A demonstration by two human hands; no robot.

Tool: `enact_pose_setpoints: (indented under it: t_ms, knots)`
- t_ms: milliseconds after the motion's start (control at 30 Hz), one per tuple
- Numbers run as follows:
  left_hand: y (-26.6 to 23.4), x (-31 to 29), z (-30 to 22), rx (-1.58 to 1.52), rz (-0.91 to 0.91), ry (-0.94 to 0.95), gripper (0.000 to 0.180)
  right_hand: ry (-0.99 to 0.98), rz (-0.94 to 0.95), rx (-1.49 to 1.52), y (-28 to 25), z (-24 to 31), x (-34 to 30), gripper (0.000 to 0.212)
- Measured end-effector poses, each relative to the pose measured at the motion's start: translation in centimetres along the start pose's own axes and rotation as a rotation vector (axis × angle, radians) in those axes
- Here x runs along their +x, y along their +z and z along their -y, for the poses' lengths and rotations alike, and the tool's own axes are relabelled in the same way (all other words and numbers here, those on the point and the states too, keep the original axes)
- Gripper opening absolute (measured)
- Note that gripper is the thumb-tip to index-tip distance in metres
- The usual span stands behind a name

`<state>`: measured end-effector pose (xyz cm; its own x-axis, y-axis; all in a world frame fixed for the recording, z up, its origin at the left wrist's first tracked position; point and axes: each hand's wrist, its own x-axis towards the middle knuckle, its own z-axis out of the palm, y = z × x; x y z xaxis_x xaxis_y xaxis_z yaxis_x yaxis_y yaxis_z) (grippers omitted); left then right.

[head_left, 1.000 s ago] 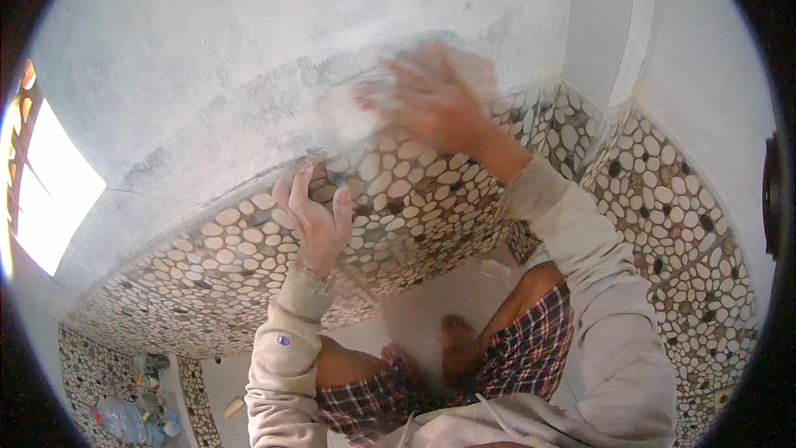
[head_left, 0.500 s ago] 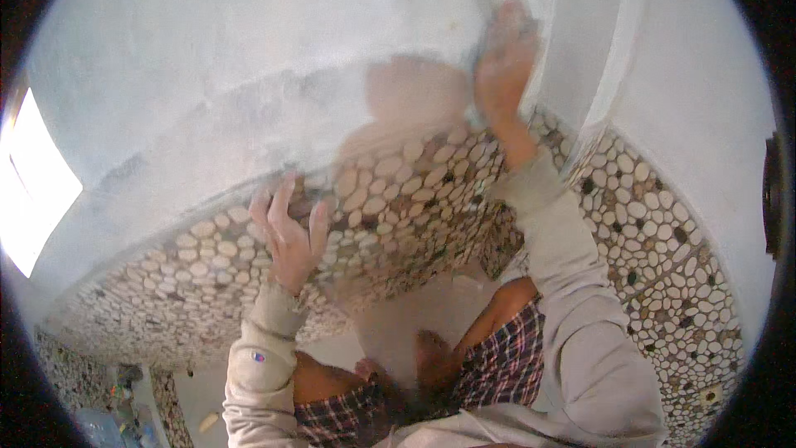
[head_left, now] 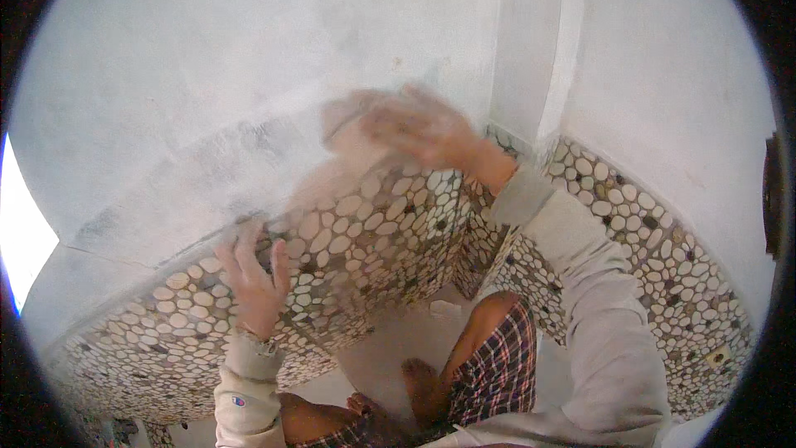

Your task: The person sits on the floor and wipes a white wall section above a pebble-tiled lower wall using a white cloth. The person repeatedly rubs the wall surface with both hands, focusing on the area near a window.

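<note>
My left hand rests with its fingers spread where the pebble-patterned lower wall meets the plastered upper wall. My right hand is up on the plaster, just above the pebble band near the corner. Motion smears its fingers, and I cannot make out whether something lies under them. A brownish patch beside those fingers looks like the hand's shadow. Grey, rough smudges mark the plaster to the left of my right hand.
A pale vertical strip runs down the corner at the right, with more pebble-patterned wall beyond it. A bright opening is at the far left. My bent legs and bare foot are close below, on a pale floor.
My right hand has swept down and left from high by the corner; a pale, blurred thing showed at its fingertips before. My left hand stays spread on the wall while the view has shifted.
</note>
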<state>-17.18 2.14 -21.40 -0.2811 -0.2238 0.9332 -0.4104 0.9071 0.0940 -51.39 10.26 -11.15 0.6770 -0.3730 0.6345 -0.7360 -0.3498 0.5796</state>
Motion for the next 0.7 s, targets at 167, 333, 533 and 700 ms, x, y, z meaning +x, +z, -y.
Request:
enact_pose_setpoints:
  t_ms: [167, 333, 533, 700]
  knots:
    - [-1.8, 3.7, -1.3, 0.012, -0.028, 0.017, 0.028, 0.511, 0.062, -0.979, -10.1, -8.0, 0.4, 0.054]
    - [2.2, 8.1, -3.8, 0.014, -0.044, 0.162, 0.024, 0.184, 0.332, -1.189, -19.8, -10.7, 3.4, 0.028]
    - [10.2, 13.2, -11.8, -0.277, -0.255, 0.339, 0.014, 0.067, 0.489, -1.085, -19.5, -13.0, 3.7, 0.034]
    - [13.4, 11.8, -10.6, -0.335, -0.268, 0.237, 0.015, 0.083, 0.776, -0.953, -14.9, -7.2, -3.5, 0.050]
